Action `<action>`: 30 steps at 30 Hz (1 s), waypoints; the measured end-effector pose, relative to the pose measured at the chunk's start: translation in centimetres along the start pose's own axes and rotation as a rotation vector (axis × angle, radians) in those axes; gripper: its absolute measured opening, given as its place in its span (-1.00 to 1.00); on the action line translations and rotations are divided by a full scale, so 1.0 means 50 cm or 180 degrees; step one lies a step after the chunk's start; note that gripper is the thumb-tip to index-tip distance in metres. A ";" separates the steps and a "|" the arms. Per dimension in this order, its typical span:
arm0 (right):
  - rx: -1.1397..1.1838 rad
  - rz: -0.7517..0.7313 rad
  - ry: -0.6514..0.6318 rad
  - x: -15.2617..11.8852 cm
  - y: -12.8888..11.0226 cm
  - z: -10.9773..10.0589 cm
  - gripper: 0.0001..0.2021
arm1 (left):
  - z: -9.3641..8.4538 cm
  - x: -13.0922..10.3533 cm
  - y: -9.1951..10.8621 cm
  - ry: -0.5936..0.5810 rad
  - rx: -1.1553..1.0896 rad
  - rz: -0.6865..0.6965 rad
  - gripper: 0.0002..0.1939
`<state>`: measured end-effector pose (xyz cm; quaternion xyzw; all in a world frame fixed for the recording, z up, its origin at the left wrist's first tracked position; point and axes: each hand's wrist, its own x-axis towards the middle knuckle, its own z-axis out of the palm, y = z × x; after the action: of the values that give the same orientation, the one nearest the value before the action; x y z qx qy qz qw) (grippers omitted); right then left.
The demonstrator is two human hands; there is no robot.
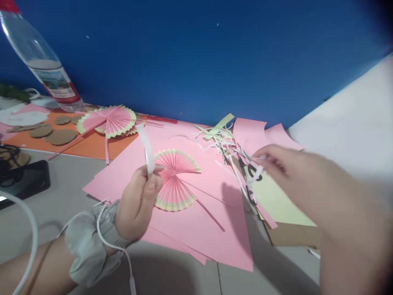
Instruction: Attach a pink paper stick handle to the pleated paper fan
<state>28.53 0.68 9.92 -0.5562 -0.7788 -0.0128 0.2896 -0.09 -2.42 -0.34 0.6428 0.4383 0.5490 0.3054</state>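
My left hand [139, 200] is closed, pinching a narrow white strip [146, 149] that sticks up from the fingertips. Below and beside it lies a pleated pink paper fan [173, 198] with a yellow-green rim, opened into most of a circle with a gap on its right. My right hand [282, 164] is closed too, fingertips together over the scrap pile; a short, curled white strip [257, 175] hangs at them. Motion blurs this hand. Scissors with a black handle [254, 173] show just beneath its fingers, partly covered by scraps.
Pink sheets [221, 241] lie under the fan. White and green paper scraps [219, 139] are heaped behind. Another pleated fan [113, 121] and cardboard discs [61, 137] rest on orange paper at left, near a plastic bottle [52, 69] and a phone [27, 180]. A blue partition [184, 61] stands behind.
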 end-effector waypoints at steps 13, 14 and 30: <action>-0.0113 0.0049 -0.1038 0.025 -0.049 0.048 -0.48 | 0.000 -0.007 0.009 -0.0761 0.0456 -0.0042 -0.79; 0.0507 -0.0308 -0.1433 0.017 -0.082 0.061 -0.46 | 0.000 -0.006 0.011 -0.0842 0.0539 0.0040 -0.78; 0.2405 -0.0915 -0.0775 -0.039 -0.155 0.148 -0.76 | 0.009 0.023 0.029 -0.1550 0.1100 0.0127 -0.70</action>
<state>18.93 -1.42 5.22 -0.2941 -0.8270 0.2993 0.3743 0.68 -1.95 1.35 0.8065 0.4264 0.3018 0.2768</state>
